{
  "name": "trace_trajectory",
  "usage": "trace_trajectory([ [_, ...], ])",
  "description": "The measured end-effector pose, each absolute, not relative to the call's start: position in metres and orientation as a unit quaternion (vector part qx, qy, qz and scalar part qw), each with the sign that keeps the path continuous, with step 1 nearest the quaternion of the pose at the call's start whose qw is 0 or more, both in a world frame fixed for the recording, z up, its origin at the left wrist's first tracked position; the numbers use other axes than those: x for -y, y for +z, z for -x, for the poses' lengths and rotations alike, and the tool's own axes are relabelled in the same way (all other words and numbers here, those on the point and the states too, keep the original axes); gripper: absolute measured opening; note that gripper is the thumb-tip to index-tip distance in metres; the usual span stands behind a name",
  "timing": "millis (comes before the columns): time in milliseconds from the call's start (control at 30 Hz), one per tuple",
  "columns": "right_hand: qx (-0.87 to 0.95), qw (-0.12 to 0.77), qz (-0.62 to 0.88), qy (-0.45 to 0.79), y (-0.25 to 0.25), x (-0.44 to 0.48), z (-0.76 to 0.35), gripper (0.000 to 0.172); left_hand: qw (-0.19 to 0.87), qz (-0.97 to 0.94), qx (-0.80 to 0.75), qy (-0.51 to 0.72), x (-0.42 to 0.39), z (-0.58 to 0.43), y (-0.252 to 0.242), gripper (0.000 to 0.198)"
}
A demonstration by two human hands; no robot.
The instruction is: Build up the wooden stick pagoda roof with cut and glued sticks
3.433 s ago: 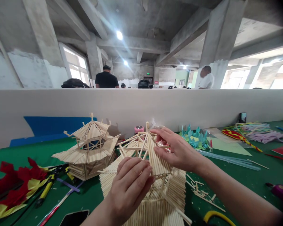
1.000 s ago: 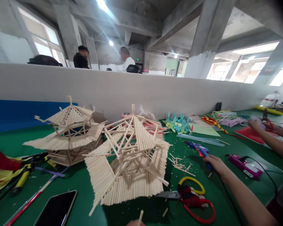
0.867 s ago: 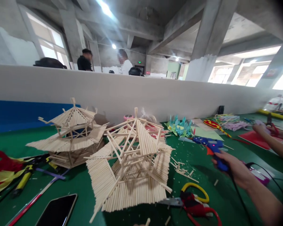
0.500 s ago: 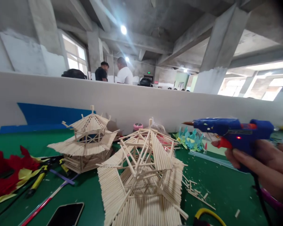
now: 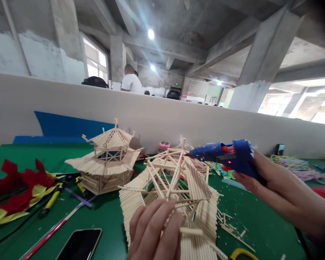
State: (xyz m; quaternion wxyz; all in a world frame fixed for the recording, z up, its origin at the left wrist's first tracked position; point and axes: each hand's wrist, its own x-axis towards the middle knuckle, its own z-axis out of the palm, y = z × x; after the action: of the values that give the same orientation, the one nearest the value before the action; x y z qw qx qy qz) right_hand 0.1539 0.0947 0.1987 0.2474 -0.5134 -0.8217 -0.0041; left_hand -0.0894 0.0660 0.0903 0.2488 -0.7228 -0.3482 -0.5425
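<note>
My right hand [image 5: 271, 191] is closed round a blue hot glue gun [image 5: 224, 155], its small red light lit. The gun's nozzle is at the upper roof frame of a pavilion model [image 5: 168, 180] made of wooden sticks; whether it touches cannot be made out. In front of the model's near side, my left hand [image 5: 157, 231] is closed, with a short wooden stick [image 5: 192, 231] poking out to the right from its fingers. Part of the lower roof is hidden behind that hand. One upper roof panel [image 5: 197, 180] is covered with sticks, while others show open framing.
A second stick pavilion [image 5: 105, 159] stands at the back left. Red crepe paper [image 5: 18, 184], a yellow-handled tool [image 5: 51, 200] and a phone [image 5: 79, 243] lie left. Stick offcuts [image 5: 233, 224] and a yellow handle [image 5: 243, 254] are at right. A white partition [image 5: 233, 126] runs behind.
My right hand has brought the glue gun left to the upper roof frame. My left hand has come into view with a stick. The view has shifted slightly left.
</note>
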Motion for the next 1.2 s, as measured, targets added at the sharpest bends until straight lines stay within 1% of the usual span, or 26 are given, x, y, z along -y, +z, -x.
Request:
trace_trajectory([
  [133, 0.828, 0.236, 0.507, -0.033, 0.200, -0.098, -0.152, 0.026, 0.233, 0.726, 0.340, -0.551, -0.081, 0.090, 0.090, 0.022],
  [333, 0.829, 0.218, 0.512, -0.046, 0.202, -0.101, -0.149, 0.022, 0.218, 0.720, 0.345, -0.561, -0.081, 0.084, 0.080, 0.024],
  [467, 0.827, 0.194, 0.527, -0.043, 0.206, -0.102, -0.145, 0.024, 0.226, 0.668, 0.360, -0.610, -0.081, 0.076, 0.077, 0.022],
  [600, 0.825, 0.180, 0.531, -0.071, 0.209, -0.101, -0.142, 0.024, 0.228, 0.665, 0.349, -0.619, -0.083, 0.070, 0.076, 0.018],
  [767, 0.832, 0.185, 0.514, -0.098, 0.210, -0.099, -0.143, 0.024, 0.217, 0.669, 0.358, -0.614, -0.082, 0.070, 0.075, 0.020],
  [933, 0.835, 0.180, 0.509, -0.107, 0.211, -0.097, -0.146, 0.029, 0.217, 0.677, 0.355, -0.607, -0.080, 0.070, 0.077, 0.020],
  [1000, 0.833, 0.184, 0.509, -0.111, 0.212, -0.097, -0.145, 0.027, 0.217, 0.678, 0.355, -0.606, -0.080, 0.071, 0.077, 0.020],
  [1100, 0.827, 0.187, 0.519, -0.104, 0.214, -0.100, -0.143, 0.023, 0.217, 0.677, 0.353, -0.608, -0.080, 0.071, 0.075, 0.021],
  [1200, 0.827, 0.182, 0.526, -0.082, 0.215, -0.101, -0.141, 0.026, 0.218, 0.671, 0.358, -0.612, -0.080, 0.071, 0.074, 0.021],
])
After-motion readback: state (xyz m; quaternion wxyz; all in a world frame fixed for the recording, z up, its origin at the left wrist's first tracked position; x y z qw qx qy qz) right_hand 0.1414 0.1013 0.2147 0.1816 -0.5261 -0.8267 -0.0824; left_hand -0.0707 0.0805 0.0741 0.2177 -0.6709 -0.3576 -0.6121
